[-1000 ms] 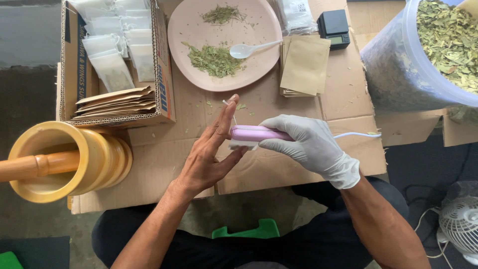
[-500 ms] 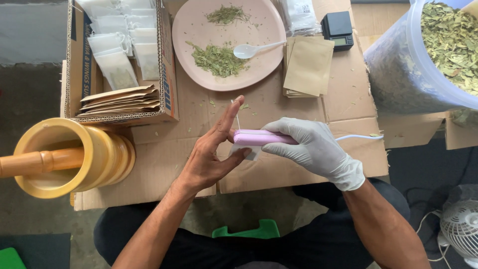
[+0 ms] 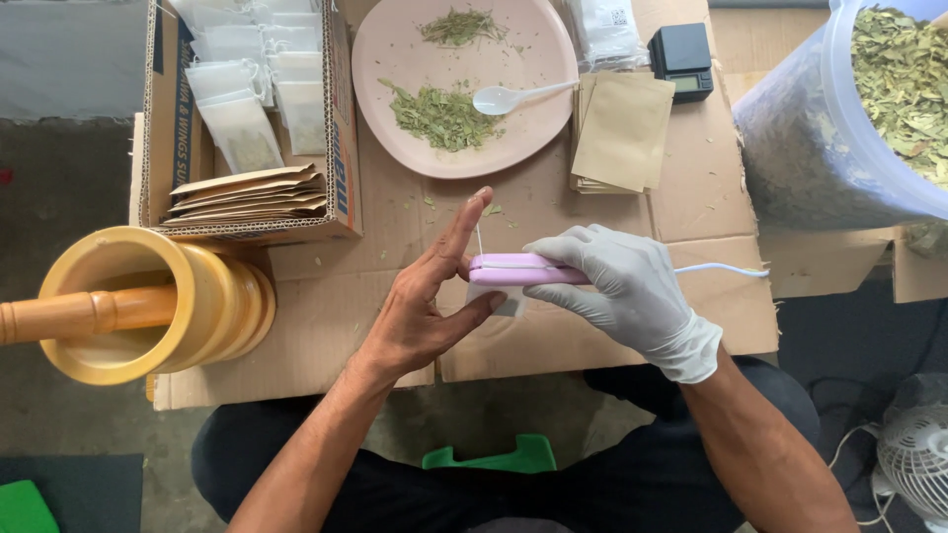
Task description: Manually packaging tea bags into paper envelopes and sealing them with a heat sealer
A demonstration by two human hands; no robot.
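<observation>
My right hand (image 3: pixel 622 291), in a white glove, is closed around a pink handheld sealer (image 3: pixel 509 268) with a white cord (image 3: pixel 721 267) trailing right. The sealer's jaws clamp a small white tea bag (image 3: pixel 497 296) over the cardboard work surface (image 3: pixel 553 336). My bare left hand (image 3: pixel 425 301) is beside the sealer's tip, fingers stretched out and apart, thumb under the bag's edge. A thin string (image 3: pixel 479 240) rises from the bag between my left fingers and the sealer.
A pink plate (image 3: pixel 533 118) with crushed green leaves and a white spoon (image 3: pixel 504 98) lies behind. A cardboard box (image 3: pixel 341 128) of filled tea bags and brown pouches is at left, brown pouches (image 3: pixel 622 133) and a black scale (image 3: pixel 683 49) at right. Yellow mortar with pestle (image 3: pixel 128 306) left; leaf tub (image 3: pixel 839 128) right.
The view has shifted slightly, so everything sits a bit further right. Both hands stay at the sealer, with the bag now clamped a little deeper under it.
</observation>
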